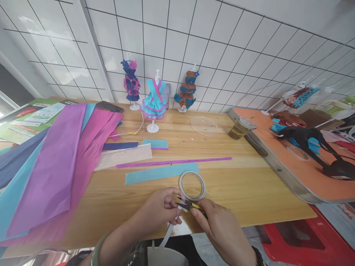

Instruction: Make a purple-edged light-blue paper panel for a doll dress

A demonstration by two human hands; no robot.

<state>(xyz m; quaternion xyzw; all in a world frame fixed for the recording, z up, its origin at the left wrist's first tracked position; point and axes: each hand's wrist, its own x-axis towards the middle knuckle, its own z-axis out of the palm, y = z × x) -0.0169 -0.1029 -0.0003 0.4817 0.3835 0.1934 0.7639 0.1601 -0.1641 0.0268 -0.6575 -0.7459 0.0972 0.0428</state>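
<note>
My right hand (222, 223) is closed around small black-and-yellow thread snips (191, 205), their blades pointing left between my two hands. At the blades, the fingers of my left hand (161, 207) pinch a white tape strip (168, 233), which hangs down past the table edge. Something small and pinkish shows at my left fingertips, too small to name. Just beyond the snips, a roll of double-sided tape (204, 184) lies flat. It touches the corner of a light blue paper strip (161, 173). A narrow purple strip (177, 162) lies behind that.
Purple crepe paper (58, 162) and other coloured sheets cover the left side. Mini mannequins in paper dresses, one a turquoise dress (155, 99), stand by the tiled wall. A cup (241, 128) is at the right, beside an orange table (277, 155). A red stool (302, 236) stands below.
</note>
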